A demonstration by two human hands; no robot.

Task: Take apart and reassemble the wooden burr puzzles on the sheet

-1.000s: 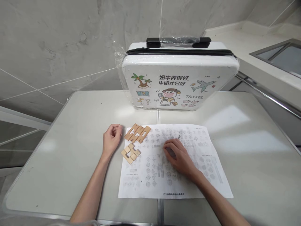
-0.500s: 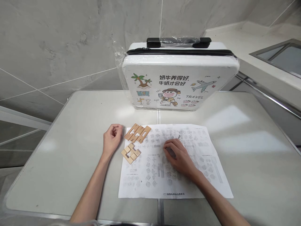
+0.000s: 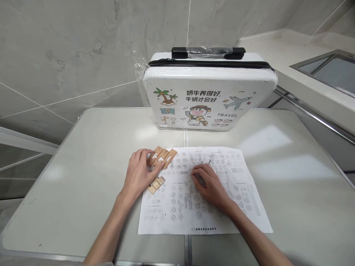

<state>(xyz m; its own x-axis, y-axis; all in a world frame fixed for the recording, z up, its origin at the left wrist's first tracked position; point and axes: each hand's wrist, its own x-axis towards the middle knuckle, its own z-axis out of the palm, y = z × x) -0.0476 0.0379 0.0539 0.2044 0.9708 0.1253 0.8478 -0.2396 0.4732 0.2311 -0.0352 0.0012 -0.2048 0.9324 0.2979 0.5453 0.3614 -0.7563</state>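
My left hand (image 3: 140, 168) reaches over the left edge of a printed sheet (image 3: 172, 225), thumb and fingers apart. Its fingertips touch the near and left sides of several flat brown wooden pieces with cut-out slots (image 3: 168, 158), lying side by side. Just below, under the palm's edge, lie small pale wooden blocks (image 3: 156, 184), partly hidden by the hand. My right hand (image 3: 209, 184) rests on the middle of the sheet with fingers curled in. A thin grey tip (image 3: 210, 162) shows beyond its knuckles; what the fingers close on is hidden.
A white cartoon-printed case (image 3: 177, 92) in clear plastic wrap stands upright at the back of the light folding table (image 3: 69, 184). A seam runs down the table's middle. Behind are a grey wall and, at right, a pale counter (image 3: 266, 48).
My left hand has moved right from beside the wooden pieces onto them, its fingers uncurling and now covering part of the pale blocks. My right hand stays put.
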